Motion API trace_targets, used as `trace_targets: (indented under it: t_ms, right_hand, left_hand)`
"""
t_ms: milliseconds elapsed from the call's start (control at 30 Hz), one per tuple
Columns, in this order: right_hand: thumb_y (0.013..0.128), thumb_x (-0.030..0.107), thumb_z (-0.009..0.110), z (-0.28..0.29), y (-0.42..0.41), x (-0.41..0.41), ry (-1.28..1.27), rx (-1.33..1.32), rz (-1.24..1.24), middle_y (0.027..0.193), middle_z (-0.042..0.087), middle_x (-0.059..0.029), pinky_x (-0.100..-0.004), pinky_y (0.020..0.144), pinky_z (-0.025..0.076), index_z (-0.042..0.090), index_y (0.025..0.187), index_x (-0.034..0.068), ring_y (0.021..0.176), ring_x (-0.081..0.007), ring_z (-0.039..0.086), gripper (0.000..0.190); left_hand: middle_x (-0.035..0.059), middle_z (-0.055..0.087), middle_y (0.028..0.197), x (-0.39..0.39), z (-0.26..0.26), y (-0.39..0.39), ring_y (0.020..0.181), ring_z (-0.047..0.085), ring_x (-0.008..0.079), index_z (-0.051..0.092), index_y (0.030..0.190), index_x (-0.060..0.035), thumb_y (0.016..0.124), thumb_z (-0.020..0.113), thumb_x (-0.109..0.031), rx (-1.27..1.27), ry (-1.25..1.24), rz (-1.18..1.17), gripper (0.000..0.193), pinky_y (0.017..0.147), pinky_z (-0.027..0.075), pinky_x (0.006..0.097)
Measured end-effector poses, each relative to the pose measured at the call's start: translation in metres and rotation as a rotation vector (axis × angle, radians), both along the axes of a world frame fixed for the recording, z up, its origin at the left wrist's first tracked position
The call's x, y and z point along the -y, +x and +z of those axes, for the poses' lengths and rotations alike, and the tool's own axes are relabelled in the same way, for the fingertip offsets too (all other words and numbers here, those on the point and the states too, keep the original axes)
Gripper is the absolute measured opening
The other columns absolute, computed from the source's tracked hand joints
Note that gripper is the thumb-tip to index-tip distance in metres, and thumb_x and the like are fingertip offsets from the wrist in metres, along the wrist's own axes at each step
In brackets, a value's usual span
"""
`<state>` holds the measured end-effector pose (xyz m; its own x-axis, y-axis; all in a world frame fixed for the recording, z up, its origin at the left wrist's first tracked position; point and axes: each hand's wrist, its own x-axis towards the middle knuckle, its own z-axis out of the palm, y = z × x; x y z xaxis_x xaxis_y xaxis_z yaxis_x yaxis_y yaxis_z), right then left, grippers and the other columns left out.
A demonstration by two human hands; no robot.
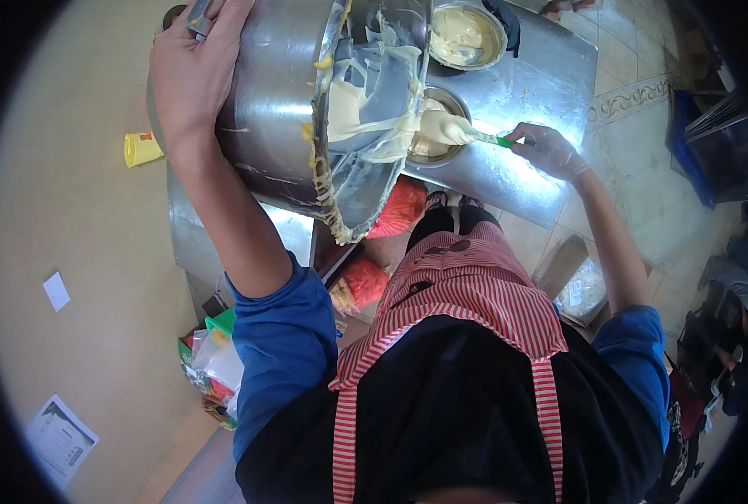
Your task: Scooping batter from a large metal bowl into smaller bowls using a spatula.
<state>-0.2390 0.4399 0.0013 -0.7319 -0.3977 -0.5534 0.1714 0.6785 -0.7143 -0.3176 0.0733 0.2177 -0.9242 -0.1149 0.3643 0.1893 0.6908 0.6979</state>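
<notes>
A large stainless steel mixing bowl lies tipped on its side, its mouth facing right, with pale batter smeared inside and along its rim. My left hand is closed on a metal handle at the bowl's upper left. Between the fingers of my right hand is the green handle of a spatula, whose head is coated in thick batter. That head is over a round metal pan partly filled with batter, just beside the bowl's rim. A second round pan holding batter stands farther back.
A steel table carries the pans. Red plastic bags lie below its near side. An open cardboard box sits on the tiled floor to the right. A yellow cup is at the left. Part of a person shows at the far right.
</notes>
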Motion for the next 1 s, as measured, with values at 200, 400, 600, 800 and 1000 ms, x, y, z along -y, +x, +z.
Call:
trace_targets:
  t_ms: [200, 400, 600, 800, 1000]
  right_hand:
    - [0.083, 0.021, 0.057, -0.030, -0.015, 0.049, 0.204, -0.346, 0.216, 0.098, 0.068, -0.0168, -0.0426, 0.080, 0.051, 0.063, 0.107, 0.011, 0.088, -0.0331, 0.066, 0.027]
    - [0.086, 0.015, 0.050, -0.006, -0.046, 0.142, 0.571, -0.257, 0.371, 0.111, 0.067, -0.0178, -0.0428, 0.084, 0.052, 0.065, 0.109, 0.005, 0.100, -0.0342, 0.066, 0.030]
    - [0.088, 0.020, 0.048, -0.002, -0.059, 0.168, 0.504, -0.368, 0.456, 0.110, 0.067, -0.0177, -0.0429, 0.082, 0.053, 0.067, 0.107, 0.007, 0.100, -0.0343, 0.065, 0.030]
    - [0.089, 0.023, 0.049, 0.023, -0.065, 0.166, 0.543, -0.513, 0.530, 0.108, 0.067, -0.0154, -0.0430, 0.079, 0.053, 0.066, 0.105, 0.005, 0.096, -0.0349, 0.066, 0.029]
    - [0.087, 0.022, 0.050, 0.056, -0.056, 0.148, 0.513, -0.542, 0.517, 0.101, 0.069, -0.0145, -0.0424, 0.074, 0.055, 0.065, 0.099, 0.003, 0.089, -0.0342, 0.067, 0.026]
  left_hand:
    - [0.0083, 0.072, 0.092, 0.071, -0.011, -0.022, 0.084, 0.065, 0.0162, 0.073, 0.106, -0.0036, 0.089, 0.062, -0.029, 0.109, 0.226, -0.019, 0.032, 0.079, 0.049, 0.0305]
    - [0.0089, 0.072, 0.093, 0.075, 0.015, -0.026, 0.085, 0.065, 0.0176, 0.073, 0.105, -0.0044, 0.089, 0.062, -0.030, 0.392, 0.340, -0.107, 0.033, 0.079, 0.049, 0.0316]
    - [0.0084, 0.071, 0.089, -0.029, 0.014, 0.012, 0.082, 0.065, 0.0201, 0.073, 0.104, -0.0079, 0.086, 0.062, -0.041, 0.134, -0.219, 0.186, 0.040, 0.078, 0.049, 0.0336]
    - [0.0123, 0.070, 0.092, -0.047, 0.032, 0.039, 0.086, 0.066, 0.0240, 0.073, 0.106, -0.0087, 0.084, 0.062, -0.047, 0.022, -0.375, 0.220, 0.045, 0.080, 0.049, 0.0347]
    - [0.0141, 0.070, 0.104, -0.050, 0.047, 0.041, 0.096, 0.067, 0.0267, 0.072, 0.110, -0.0096, 0.083, 0.061, -0.047, 0.176, -0.298, 0.178, 0.047, 0.084, 0.049, 0.0356]
